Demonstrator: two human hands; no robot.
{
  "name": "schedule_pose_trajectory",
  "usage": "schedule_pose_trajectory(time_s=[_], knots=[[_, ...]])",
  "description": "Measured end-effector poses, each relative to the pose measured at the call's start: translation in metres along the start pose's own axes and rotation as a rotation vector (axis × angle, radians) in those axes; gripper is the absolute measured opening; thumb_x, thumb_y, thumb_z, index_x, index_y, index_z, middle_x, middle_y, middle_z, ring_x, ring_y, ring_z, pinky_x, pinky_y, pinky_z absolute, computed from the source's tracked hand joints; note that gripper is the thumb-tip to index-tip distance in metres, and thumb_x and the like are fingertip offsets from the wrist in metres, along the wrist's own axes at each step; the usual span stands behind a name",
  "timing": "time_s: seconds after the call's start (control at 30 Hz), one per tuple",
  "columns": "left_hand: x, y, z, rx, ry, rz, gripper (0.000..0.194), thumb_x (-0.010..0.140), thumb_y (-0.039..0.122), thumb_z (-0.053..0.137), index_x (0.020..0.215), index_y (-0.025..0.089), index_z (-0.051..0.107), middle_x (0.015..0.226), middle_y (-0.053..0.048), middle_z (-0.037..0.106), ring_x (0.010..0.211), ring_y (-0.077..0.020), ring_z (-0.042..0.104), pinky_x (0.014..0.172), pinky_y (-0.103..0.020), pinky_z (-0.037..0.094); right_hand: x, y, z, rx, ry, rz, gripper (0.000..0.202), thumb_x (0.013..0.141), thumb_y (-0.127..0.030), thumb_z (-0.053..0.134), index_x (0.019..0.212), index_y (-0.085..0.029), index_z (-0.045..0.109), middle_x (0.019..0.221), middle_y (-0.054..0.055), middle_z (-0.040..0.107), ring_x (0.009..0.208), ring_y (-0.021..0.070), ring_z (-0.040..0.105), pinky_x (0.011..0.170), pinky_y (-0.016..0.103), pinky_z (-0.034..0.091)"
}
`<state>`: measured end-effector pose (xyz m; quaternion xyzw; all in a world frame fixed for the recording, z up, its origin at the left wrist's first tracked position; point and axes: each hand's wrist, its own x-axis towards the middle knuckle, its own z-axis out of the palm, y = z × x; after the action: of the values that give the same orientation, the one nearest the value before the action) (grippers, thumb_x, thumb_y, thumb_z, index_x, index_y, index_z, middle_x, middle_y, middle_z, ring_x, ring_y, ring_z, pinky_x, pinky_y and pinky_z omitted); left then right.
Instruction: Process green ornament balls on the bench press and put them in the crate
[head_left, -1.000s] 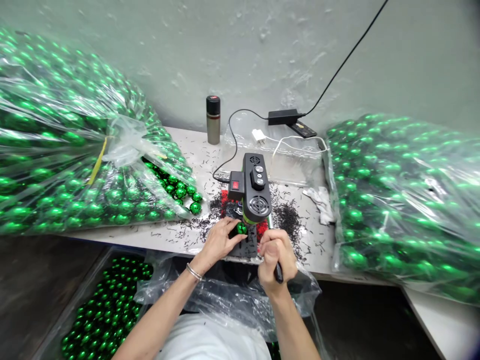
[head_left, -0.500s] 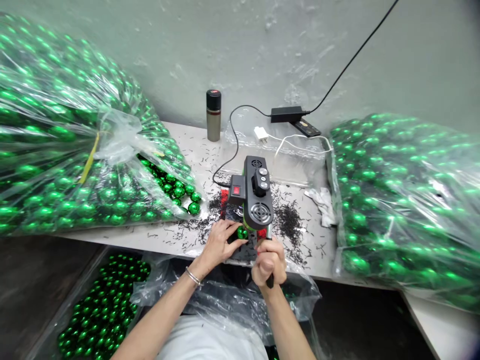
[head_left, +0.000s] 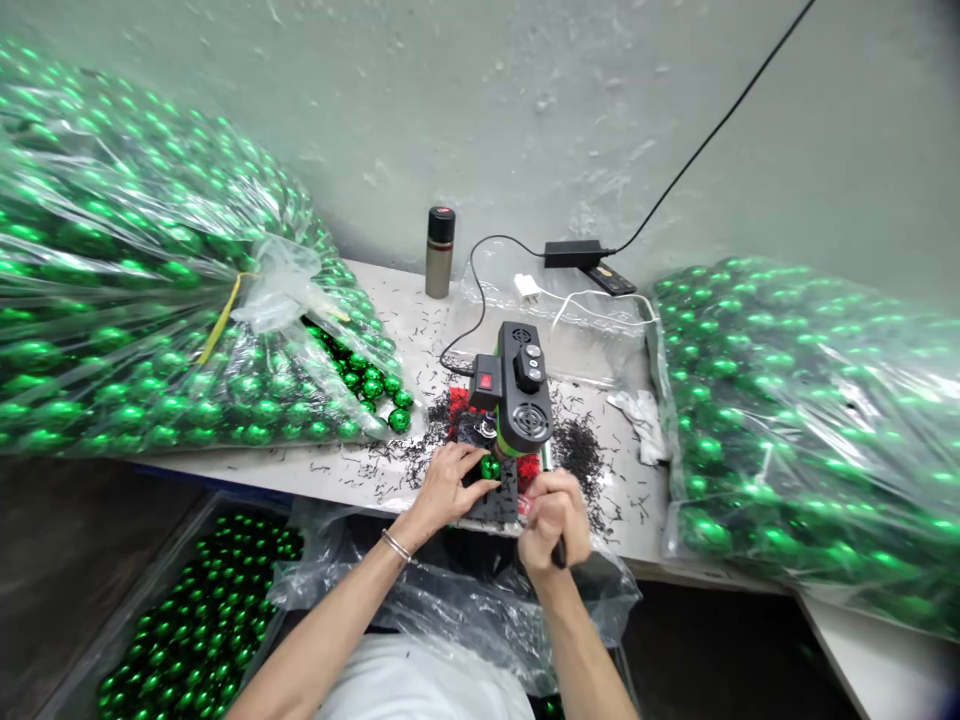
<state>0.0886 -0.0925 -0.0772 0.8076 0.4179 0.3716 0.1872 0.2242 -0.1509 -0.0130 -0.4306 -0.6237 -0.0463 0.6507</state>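
Observation:
In the head view, my left hand (head_left: 454, 482) pinches a shiny green ball (head_left: 490, 467) between thumb and fingers. The ball sits under the front end of a small black bench machine (head_left: 523, 385), which has round vents, buttons and a red switch. Whether the machine's tool touches the ball is hidden by the housing. My right hand (head_left: 555, 520) is wrapped round the black-gripped lever (head_left: 559, 552) on the machine's right side. Below the ball lies the machine's dark base (head_left: 499, 503), with red patches beside it.
Large clear bags of green balls stand left (head_left: 150, 300) and right (head_left: 795, 430). Black shavings (head_left: 577, 450) litter the table (head_left: 315, 475). Behind are a bottle (head_left: 439, 255), a power adapter (head_left: 574, 253) and a white plug (head_left: 526, 288). More green balls (head_left: 202, 610) fill a lined container below left.
The camera view has shifted a little. My left hand still holds the green ball beneath the machine, and my right hand keeps its grip on the lever.

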Motion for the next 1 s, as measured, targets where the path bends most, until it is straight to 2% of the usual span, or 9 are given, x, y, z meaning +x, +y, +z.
schedule_pose_trajectory(time_s=[0.13, 0.3, 0.37, 0.47, 0.57, 0.67, 0.77, 0.93, 1.0], knots=[[-0.023, 0.006, -0.006, -0.006, -0.001, 0.016, 0.036, 0.089, 0.039, 0.065, 0.118, 0.018, 0.065, 0.107, -0.011, 0.069, 0.099, -0.026, 0.063, 0.088, -0.042, 0.047, 0.034, -0.025, -0.008, 0.016, -0.044, 0.15, 0.031, 0.094, -0.011, 0.042, 0.064, -0.02, 0.044, 0.067, -0.001, 0.049, 0.063, 0.0112, 0.05, 0.057, 0.028, 0.036], [-0.053, 0.004, -0.03, 0.111, -0.004, 0.103, 0.079, 0.08, 0.066, 0.063, 0.139, 0.016, 0.048, 0.126, -0.018, 0.062, 0.115, -0.0324, 0.057, 0.096, -0.048, 0.044, 0.034, -0.027, -0.005, 0.013, -0.018, 0.11, 0.032, 0.093, -0.01, 0.043, 0.062, -0.019, 0.045, 0.064, -0.002, 0.049, 0.06, 0.0114, 0.05, 0.056, 0.028, 0.036], [-0.045, -0.007, -0.044, 0.215, 0.08, 0.035, 0.066, 0.089, 0.058, 0.057, 0.139, 0.017, 0.048, 0.129, -0.018, 0.06, 0.118, -0.0325, 0.055, 0.097, -0.047, 0.044, 0.028, -0.024, -0.002, 0.015, 0.01, 0.102, 0.032, 0.093, -0.01, 0.043, 0.062, -0.019, 0.045, 0.064, -0.002, 0.049, 0.06, 0.0114, 0.05, 0.055, 0.027, 0.036], [-0.015, -0.028, -0.066, 0.424, 0.201, -0.18, 0.036, 0.098, 0.032, 0.046, 0.129, 0.017, 0.057, 0.127, -0.018, 0.061, 0.116, -0.0322, 0.054, 0.094, -0.047, 0.043, 0.023, -0.021, 0.0, 0.02, 0.024, 0.095, 0.033, 0.092, -0.009, 0.043, 0.061, -0.019, 0.044, 0.063, -0.002, 0.049, 0.061, 0.0113, 0.05, 0.055, 0.027, 0.036], [0.014, -0.045, -0.079, 0.549, 0.076, -0.32, 0.028, 0.095, 0.026, 0.05, 0.115, 0.013, 0.065, 0.108, -0.019, 0.068, 0.103, -0.0342, 0.058, 0.088, -0.047, 0.042, 0.022, -0.021, -0.001, 0.006, 0.016, 0.091, 0.033, 0.092, -0.009, 0.043, 0.062, -0.019, 0.044, 0.064, -0.002, 0.049, 0.062, 0.0108, 0.051, 0.056, 0.026, 0.036], [0.025, -0.052, -0.085, 0.549, -0.026, -0.343, 0.026, 0.09, 0.026, 0.058, 0.11, 0.011, 0.067, 0.094, -0.017, 0.07, 0.097, -0.0353, 0.06, 0.088, -0.049, 0.042, 0.022, -0.021, -0.002, 0.002, 0.007, 0.09, 0.032, 0.093, -0.009, 0.043, 0.062, -0.019, 0.045, 0.066, -0.002, 0.05, 0.062, 0.0107, 0.05, 0.056, 0.026, 0.036], [0.021, -0.05, -0.09, 0.304, 0.074, -0.392, 0.034, 0.087, 0.03, 0.061, 0.116, 0.015, 0.066, 0.103, -0.015, 0.071, 0.099, -0.0324, 0.062, 0.089, -0.047, 0.045, 0.021, -0.02, -0.002, 0.004, 0.004, 0.085, 0.033, 0.093, -0.01, 0.043, 0.061, -0.019, 0.045, 0.065, -0.002, 0.05, 0.062, 0.0113, 0.051, 0.057, 0.027, 0.036], [0.009, -0.033, -0.093, -0.676, 0.146, -0.658, 0.053, 0.081, 0.045, 0.067, 0.127, 0.019, 0.062, 0.1, -0.007, 0.072, 0.078, -0.0202, 0.069, 0.072, -0.033, 0.054, 0.021, -0.02, 0.0, 0.022, 0.018, 0.085, 0.032, 0.092, -0.009, 0.043, 0.062, -0.019, 0.045, 0.063, -0.002, 0.049, 0.062, 0.0113, 0.051, 0.057, 0.027, 0.037], [0.006, -0.025, -0.086, -0.955, 0.155, -0.745, 0.05, 0.08, 0.044, 0.069, 0.122, 0.018, 0.065, 0.101, -0.008, 0.072, 0.078, -0.0184, 0.071, 0.073, -0.032, 0.056, 0.021, -0.02, 0.0, 0.024, 0.021, 0.076, 0.032, 0.092, -0.009, 0.043, 0.062, -0.019, 0.046, 0.062, -0.002, 0.048, 0.062, 0.0117, 0.051, 0.057, 0.027, 0.038]])
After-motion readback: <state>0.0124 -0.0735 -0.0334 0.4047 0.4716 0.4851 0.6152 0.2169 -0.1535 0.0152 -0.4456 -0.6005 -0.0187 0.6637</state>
